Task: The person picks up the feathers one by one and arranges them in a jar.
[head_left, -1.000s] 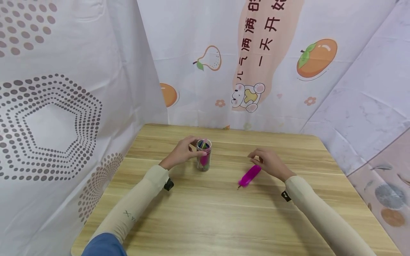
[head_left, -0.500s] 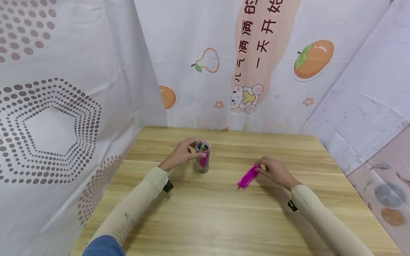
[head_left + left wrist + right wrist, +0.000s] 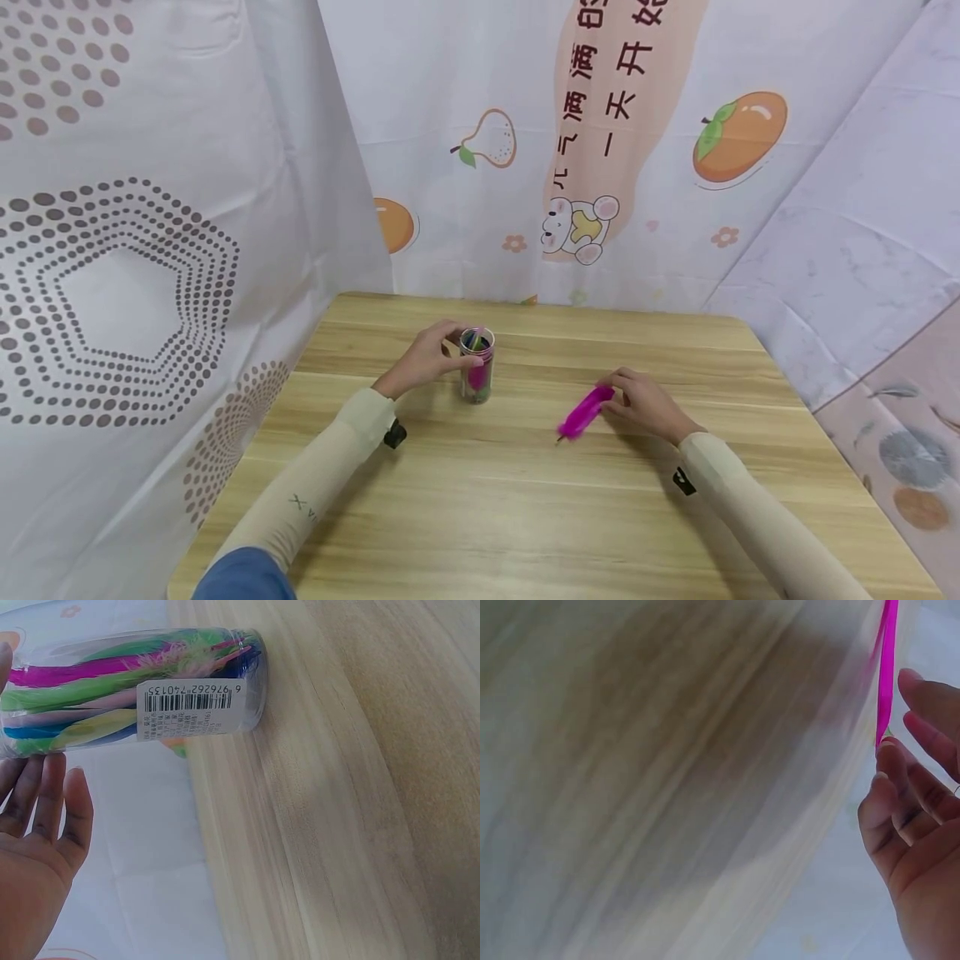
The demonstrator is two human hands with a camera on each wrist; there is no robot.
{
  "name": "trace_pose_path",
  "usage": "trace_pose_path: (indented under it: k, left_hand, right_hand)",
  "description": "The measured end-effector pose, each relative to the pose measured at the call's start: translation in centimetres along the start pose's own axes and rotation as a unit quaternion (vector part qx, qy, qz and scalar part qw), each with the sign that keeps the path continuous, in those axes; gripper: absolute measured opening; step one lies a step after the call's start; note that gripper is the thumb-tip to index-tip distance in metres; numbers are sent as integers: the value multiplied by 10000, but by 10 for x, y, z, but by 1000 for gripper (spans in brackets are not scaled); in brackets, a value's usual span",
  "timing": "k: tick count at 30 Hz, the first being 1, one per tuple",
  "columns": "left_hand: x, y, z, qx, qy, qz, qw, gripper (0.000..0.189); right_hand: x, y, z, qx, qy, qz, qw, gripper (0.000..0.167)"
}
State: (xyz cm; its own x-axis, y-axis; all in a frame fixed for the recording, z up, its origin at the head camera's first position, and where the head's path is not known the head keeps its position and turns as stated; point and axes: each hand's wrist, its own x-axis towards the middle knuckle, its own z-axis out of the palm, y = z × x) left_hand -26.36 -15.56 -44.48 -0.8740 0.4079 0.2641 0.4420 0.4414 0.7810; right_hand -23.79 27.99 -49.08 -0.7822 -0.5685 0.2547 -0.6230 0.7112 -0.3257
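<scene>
A clear jar (image 3: pixel 477 383) stands upright on the table, packed with colourful feathers (image 3: pixel 97 697) and bearing a white barcode label (image 3: pixel 191 709). My left hand (image 3: pixel 427 358) holds it near its upper part, thumb at the front and fingers around the far side. Right of the jar lies a magenta feather (image 3: pixel 583 414), its thin quill pointing toward me. My right hand (image 3: pixel 647 404) is at the feather's far end. In the right wrist view its bent fingers (image 3: pixel 889 757) touch the feather's edge, while a small gap shows beside the upper digit.
The wooden table (image 3: pixel 495 517) runs up to a white printed curtain (image 3: pixel 420 92) at the back. More patterned cloth (image 3: pixel 120 292) hangs along the left side, and a marbled sheet (image 3: pixel 862 242) on the right.
My right hand has come down and toward me onto the magenta feather's end, and that end has shifted slightly right. My left hand stays on the jar.
</scene>
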Motion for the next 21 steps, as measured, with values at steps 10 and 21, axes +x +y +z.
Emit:
trace_pose_path:
  k: [10, 21]
  left_hand:
    - [1, -2, 1, -37, 22, 22, 10000, 54]
    - [1, -3, 0, -9, 19, 78, 10000, 57]
  right_hand:
    - [4, -2, 4, -192, -140, 44, 9997, 30]
    - [7, -1, 2, 81, -659, 579, 9961, 15]
